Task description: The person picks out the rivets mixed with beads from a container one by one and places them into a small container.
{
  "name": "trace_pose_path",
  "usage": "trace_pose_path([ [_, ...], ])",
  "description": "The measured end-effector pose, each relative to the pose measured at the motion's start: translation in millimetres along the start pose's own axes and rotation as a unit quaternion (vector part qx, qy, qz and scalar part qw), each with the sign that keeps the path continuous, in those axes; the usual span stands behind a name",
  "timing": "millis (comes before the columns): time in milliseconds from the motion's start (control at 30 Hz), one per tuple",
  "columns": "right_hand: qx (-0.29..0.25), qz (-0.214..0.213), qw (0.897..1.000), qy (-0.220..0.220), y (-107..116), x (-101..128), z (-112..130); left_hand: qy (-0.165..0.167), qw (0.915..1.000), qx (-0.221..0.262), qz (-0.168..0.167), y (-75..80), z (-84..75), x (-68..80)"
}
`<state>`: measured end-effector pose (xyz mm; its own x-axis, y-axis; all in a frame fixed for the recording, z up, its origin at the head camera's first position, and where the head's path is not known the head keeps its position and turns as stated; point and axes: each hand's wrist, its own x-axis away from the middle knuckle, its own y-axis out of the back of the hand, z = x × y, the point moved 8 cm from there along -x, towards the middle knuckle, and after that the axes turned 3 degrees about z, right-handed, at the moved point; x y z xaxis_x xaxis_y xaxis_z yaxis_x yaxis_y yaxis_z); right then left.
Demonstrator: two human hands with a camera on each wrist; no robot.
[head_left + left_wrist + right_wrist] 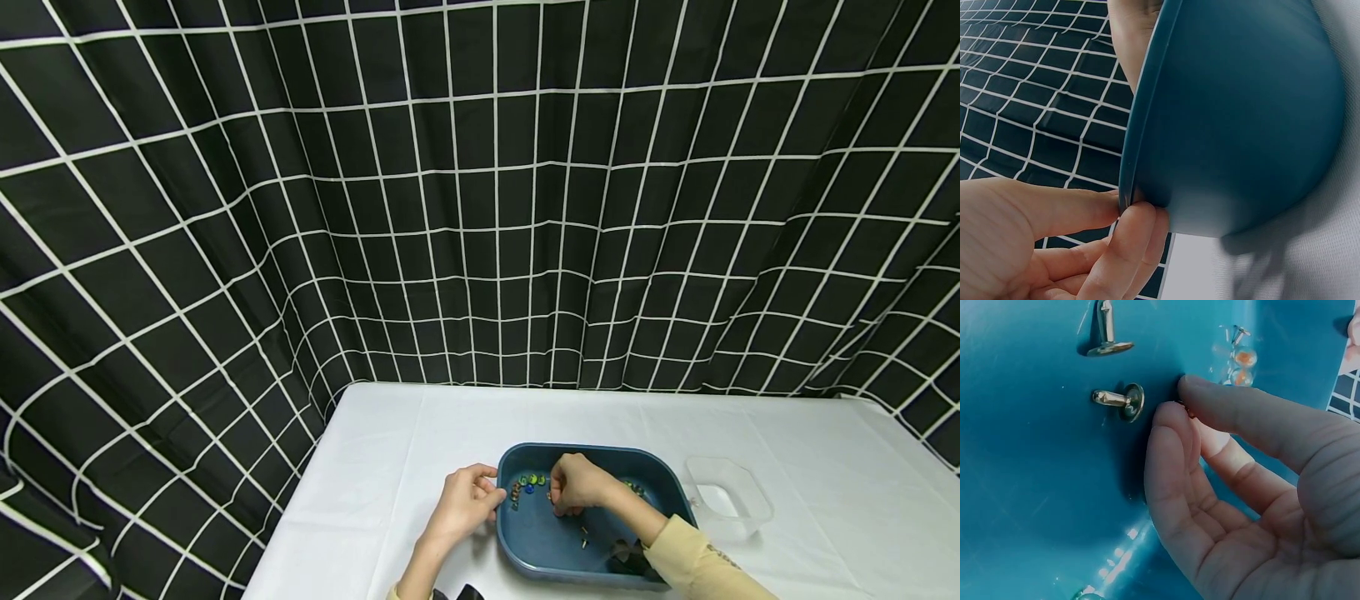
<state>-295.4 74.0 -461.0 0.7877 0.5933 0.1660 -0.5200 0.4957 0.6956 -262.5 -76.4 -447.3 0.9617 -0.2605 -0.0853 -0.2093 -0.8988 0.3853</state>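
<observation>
A dark blue tray (542, 533) lies on the white table. My left hand (480, 497) grips its left rim, and in the left wrist view the thumb and fingers (1141, 225) pinch the rim of the tray (1241, 112). My right hand (564, 498) reaches down inside the tray. There its thumb and forefinger (1175, 397) pinch a tiny piece on the tray floor (1035, 487), mostly hidden between them. Two metal pins (1119, 400) lie just beside the fingertips. Coloured beads (531, 482) sit near the tray's far left corner, and clear orange beads (1244, 359) lie beyond the thumb.
A clear plastic box (729, 498) stands right of the tray. More metal pins (583, 537) lie in the tray's near part. A black curtain with a white grid (480, 208) hangs behind and left of the table (390, 467).
</observation>
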Motion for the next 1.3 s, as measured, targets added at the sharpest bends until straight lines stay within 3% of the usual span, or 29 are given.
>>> trace_pose_path([
  [667, -0.031, 0.005, 0.999, 0.018, 17.0, 4.3, -1.5, 0.000, 1.0000, -0.008, 0.006, 0.2, -0.8, -0.4],
  [1300, -0.059, -0.016, 0.998, -0.019, 39.7, 22.0, -8.1, -0.003, 0.9999, -0.006, 0.007, -0.7, -0.6, 0.3],
])
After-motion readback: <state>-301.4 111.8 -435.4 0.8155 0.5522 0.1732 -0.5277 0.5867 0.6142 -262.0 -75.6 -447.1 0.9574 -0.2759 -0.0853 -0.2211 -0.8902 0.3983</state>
